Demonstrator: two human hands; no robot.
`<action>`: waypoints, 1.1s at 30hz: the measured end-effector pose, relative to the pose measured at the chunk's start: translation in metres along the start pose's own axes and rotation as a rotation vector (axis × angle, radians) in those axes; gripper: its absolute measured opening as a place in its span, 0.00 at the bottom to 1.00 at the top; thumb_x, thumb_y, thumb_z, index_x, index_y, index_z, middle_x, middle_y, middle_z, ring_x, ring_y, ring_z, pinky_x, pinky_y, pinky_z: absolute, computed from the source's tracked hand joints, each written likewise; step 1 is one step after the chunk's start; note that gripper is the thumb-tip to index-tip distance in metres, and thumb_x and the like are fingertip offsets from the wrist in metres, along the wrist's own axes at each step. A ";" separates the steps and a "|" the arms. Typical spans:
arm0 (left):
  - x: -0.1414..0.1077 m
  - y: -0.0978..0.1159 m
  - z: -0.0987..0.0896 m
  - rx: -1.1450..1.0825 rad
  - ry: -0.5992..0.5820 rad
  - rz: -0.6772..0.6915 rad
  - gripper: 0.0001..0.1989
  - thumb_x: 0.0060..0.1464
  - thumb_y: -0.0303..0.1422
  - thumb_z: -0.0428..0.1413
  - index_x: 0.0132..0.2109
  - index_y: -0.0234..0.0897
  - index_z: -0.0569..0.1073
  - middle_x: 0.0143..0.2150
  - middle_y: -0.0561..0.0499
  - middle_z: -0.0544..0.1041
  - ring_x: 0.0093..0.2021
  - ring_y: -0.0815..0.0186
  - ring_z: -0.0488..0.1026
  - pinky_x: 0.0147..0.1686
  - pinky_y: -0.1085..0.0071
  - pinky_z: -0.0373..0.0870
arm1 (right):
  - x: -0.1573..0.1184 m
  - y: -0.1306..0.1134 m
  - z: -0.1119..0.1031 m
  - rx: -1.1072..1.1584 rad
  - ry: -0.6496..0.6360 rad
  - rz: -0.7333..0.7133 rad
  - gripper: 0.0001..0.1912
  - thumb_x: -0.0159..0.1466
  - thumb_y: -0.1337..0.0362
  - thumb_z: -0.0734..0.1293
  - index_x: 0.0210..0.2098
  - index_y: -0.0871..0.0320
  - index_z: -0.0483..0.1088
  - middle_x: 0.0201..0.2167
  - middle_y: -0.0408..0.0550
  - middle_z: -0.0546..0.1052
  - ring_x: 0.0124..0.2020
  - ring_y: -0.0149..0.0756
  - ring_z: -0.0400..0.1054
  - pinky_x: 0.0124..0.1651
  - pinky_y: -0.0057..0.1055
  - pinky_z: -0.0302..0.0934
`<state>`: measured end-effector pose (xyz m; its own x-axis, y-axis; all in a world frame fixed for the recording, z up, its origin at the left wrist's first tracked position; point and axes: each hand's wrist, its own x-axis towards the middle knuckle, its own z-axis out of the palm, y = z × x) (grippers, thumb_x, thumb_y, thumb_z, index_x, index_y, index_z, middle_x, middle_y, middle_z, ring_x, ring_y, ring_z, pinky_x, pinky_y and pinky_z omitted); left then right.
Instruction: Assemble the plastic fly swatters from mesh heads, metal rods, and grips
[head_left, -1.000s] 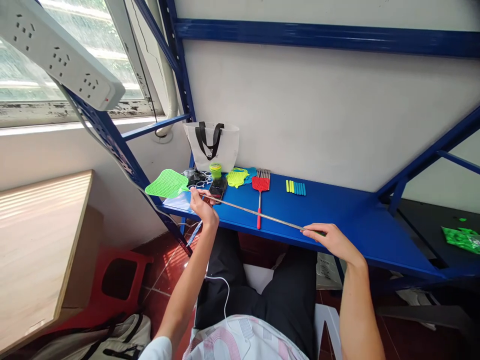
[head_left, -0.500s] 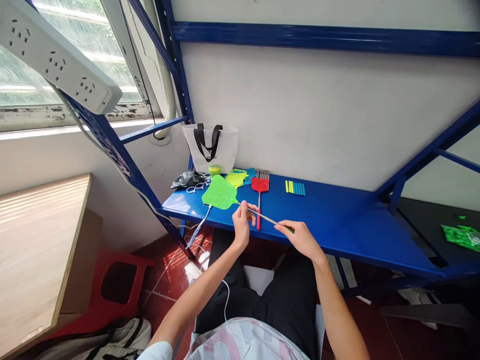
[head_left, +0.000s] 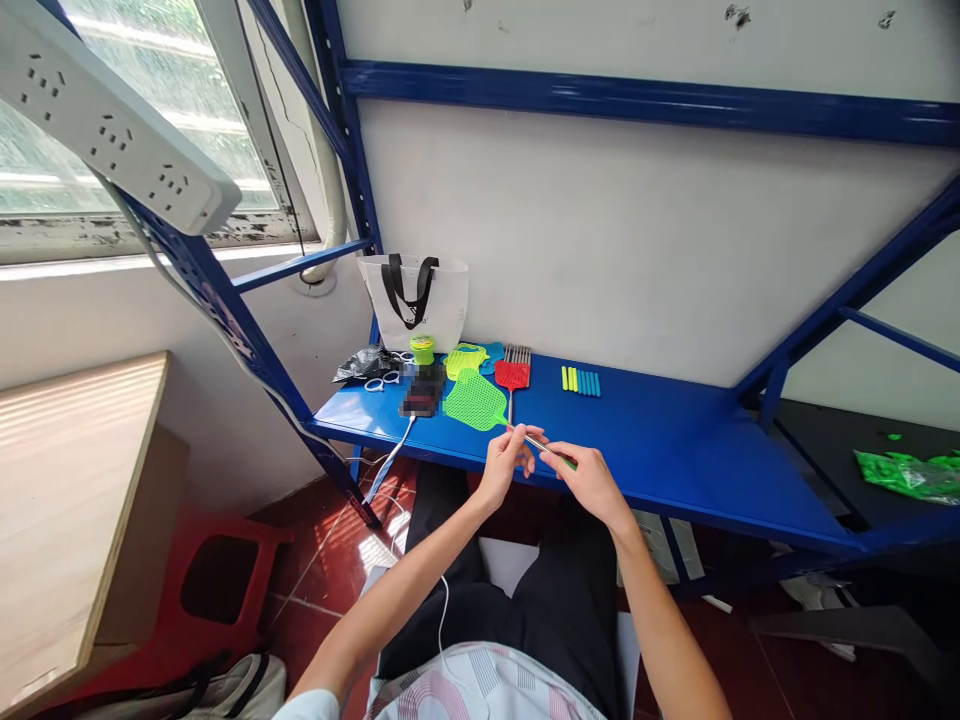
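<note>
Nearest, the person's legs in dark trousers (head_left: pixel 465 610) sit under the front edge of a blue table (head_left: pixel 675 440). Above that edge, both hands have hold of a green fly swatter (head_left: pixel 476 400). The right hand (head_left: pixel 590 478) is mostly closed, its thumb and fingers around the handle end. The left hand (head_left: pixel 504 468), close beside it, pinches the thin shaft near the neck, its other fingers loosely curled and partly spread.

The swatter's long axis slants from the right hand forward and to the person's left, its head pointing away from the body. The head is bright green, flat and broad, pierced all over with small holes, and it narrows to the neck; the shaft is slim and metallic, with a bit of green showing at the handle end. The head is over the table; whether it touches the top I cannot tell.

Just left of the head lies a blurred phone (head_left: pixel 424 392) with a cable plugged in. Beyond the head are a red swatter (head_left: pixel 513 375) and a yellow-green swatter head (head_left: pixel 465 360), with short yellow and blue sticks (head_left: pixel 581 381) off to the right. A green tub (head_left: pixel 422 349) stands before a white bag (head_left: pixel 450 300), near the wall (head_left: pixel 600 240).
</note>
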<state>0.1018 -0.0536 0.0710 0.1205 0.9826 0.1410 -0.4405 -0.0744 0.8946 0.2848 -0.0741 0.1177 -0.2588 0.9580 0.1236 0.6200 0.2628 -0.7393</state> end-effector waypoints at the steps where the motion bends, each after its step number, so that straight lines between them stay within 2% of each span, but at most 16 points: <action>1: 0.002 0.003 -0.003 0.004 0.005 0.010 0.33 0.64 0.61 0.62 0.48 0.32 0.86 0.41 0.42 0.85 0.24 0.71 0.71 0.23 0.73 0.69 | 0.001 -0.002 0.003 0.017 0.003 -0.007 0.25 0.75 0.40 0.66 0.51 0.50 0.87 0.38 0.49 0.87 0.36 0.46 0.79 0.43 0.38 0.70; 4: 0.010 0.013 -0.014 0.019 0.025 0.035 0.33 0.62 0.62 0.64 0.46 0.31 0.86 0.39 0.42 0.85 0.23 0.71 0.72 0.21 0.74 0.68 | 0.004 -0.005 0.012 0.094 0.007 -0.030 0.26 0.73 0.42 0.69 0.60 0.49 0.83 0.49 0.51 0.88 0.47 0.50 0.81 0.50 0.40 0.72; 6: 0.015 0.021 -0.022 -0.003 0.080 0.076 0.33 0.62 0.62 0.64 0.45 0.32 0.85 0.37 0.44 0.84 0.23 0.71 0.71 0.21 0.74 0.68 | 0.004 -0.005 0.013 0.133 -0.018 -0.036 0.28 0.73 0.43 0.69 0.65 0.48 0.80 0.51 0.50 0.87 0.49 0.50 0.81 0.52 0.39 0.73; 8: 0.020 0.029 -0.030 -0.038 0.148 0.125 0.32 0.61 0.62 0.65 0.44 0.32 0.85 0.36 0.45 0.83 0.23 0.72 0.71 0.21 0.74 0.69 | 0.003 -0.004 0.010 0.136 -0.048 -0.019 0.26 0.74 0.43 0.68 0.64 0.49 0.81 0.44 0.49 0.87 0.43 0.46 0.81 0.48 0.37 0.72; 11: 0.024 0.038 -0.038 -0.053 0.188 0.150 0.31 0.60 0.60 0.67 0.44 0.33 0.85 0.37 0.46 0.82 0.24 0.71 0.71 0.22 0.74 0.71 | 0.001 -0.001 0.001 0.113 -0.059 0.005 0.24 0.74 0.42 0.68 0.54 0.51 0.85 0.32 0.47 0.84 0.34 0.43 0.77 0.40 0.35 0.69; 18: 0.023 0.043 -0.042 0.015 0.168 0.126 0.32 0.62 0.61 0.64 0.47 0.33 0.87 0.39 0.44 0.83 0.25 0.71 0.73 0.23 0.74 0.70 | 0.003 -0.004 0.001 0.142 -0.036 -0.034 0.24 0.74 0.40 0.67 0.48 0.52 0.84 0.29 0.45 0.80 0.31 0.40 0.73 0.38 0.34 0.65; 21: 0.020 0.039 -0.037 0.085 0.093 0.091 0.33 0.63 0.61 0.64 0.47 0.32 0.88 0.40 0.42 0.84 0.26 0.70 0.74 0.24 0.73 0.71 | 0.002 -0.006 0.005 0.139 -0.026 -0.048 0.25 0.75 0.39 0.67 0.46 0.52 0.83 0.27 0.43 0.78 0.30 0.39 0.71 0.38 0.34 0.64; 24: 0.016 0.030 -0.030 0.162 -0.050 0.030 0.34 0.64 0.62 0.63 0.48 0.32 0.89 0.35 0.43 0.82 0.26 0.69 0.74 0.25 0.73 0.71 | 0.002 -0.006 0.010 0.063 -0.049 -0.069 0.24 0.76 0.40 0.65 0.49 0.51 0.83 0.24 0.41 0.75 0.27 0.38 0.68 0.35 0.33 0.60; 27: 0.012 0.022 -0.027 0.233 -0.219 -0.038 0.37 0.63 0.63 0.62 0.53 0.30 0.88 0.30 0.45 0.79 0.28 0.67 0.75 0.26 0.73 0.72 | 0.003 -0.004 0.012 -0.031 -0.015 -0.075 0.25 0.78 0.40 0.62 0.49 0.50 0.83 0.26 0.43 0.78 0.28 0.40 0.70 0.34 0.34 0.58; 30: 0.010 0.024 -0.029 0.259 -0.325 -0.091 0.41 0.65 0.65 0.58 0.61 0.30 0.85 0.34 0.43 0.80 0.34 0.63 0.78 0.29 0.71 0.76 | 0.004 -0.002 0.009 -0.085 0.030 -0.077 0.25 0.79 0.41 0.60 0.51 0.48 0.83 0.30 0.45 0.81 0.30 0.41 0.73 0.36 0.34 0.59; 33: 0.009 0.034 -0.034 0.286 -0.355 -0.095 0.39 0.67 0.63 0.57 0.64 0.32 0.83 0.40 0.40 0.83 0.37 0.62 0.78 0.32 0.70 0.77 | 0.002 0.002 0.004 -0.087 0.056 -0.083 0.24 0.79 0.41 0.61 0.50 0.48 0.82 0.32 0.45 0.82 0.31 0.41 0.74 0.37 0.34 0.60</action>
<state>0.0576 -0.0414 0.0886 0.4674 0.8721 0.1448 -0.1558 -0.0800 0.9846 0.2825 -0.0725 0.1138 -0.2721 0.9366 0.2206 0.6605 0.3485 -0.6651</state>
